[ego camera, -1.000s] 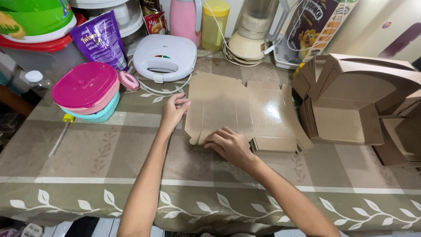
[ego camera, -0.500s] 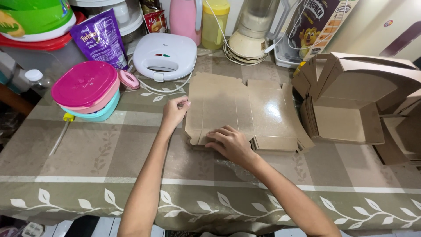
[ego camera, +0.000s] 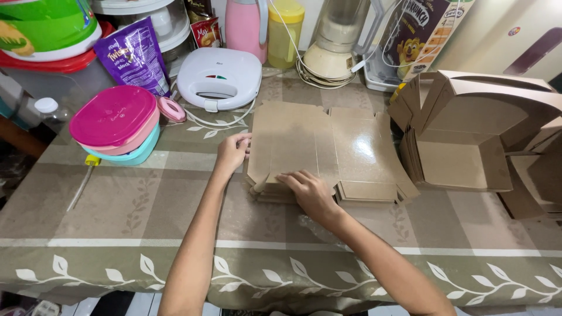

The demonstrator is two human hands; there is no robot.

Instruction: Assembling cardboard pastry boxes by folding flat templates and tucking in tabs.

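Note:
A stack of flat brown cardboard box blanks (ego camera: 328, 149) lies in the middle of the table. My left hand (ego camera: 233, 151) grips the left edge of the top blank with curled fingers. My right hand (ego camera: 310, 190) presses palm-down on the near flap of the same blank, fingers spread toward the left. Both forearms reach in from the bottom of the view.
Folded open brown boxes (ego camera: 468, 137) are stacked at the right. A white sandwich maker (ego camera: 219, 79) with its cord, pink and teal lidded bowls (ego camera: 115, 123), a purple pouch (ego camera: 133, 55), a pink jug, a yellow jug and a blender base stand at the back. A patterned tablecloth (ego camera: 146, 199) covers the table.
Both hands stay on the top blank. My left hand has shifted slightly along its left edge; the right hand keeps pressing the near flap.

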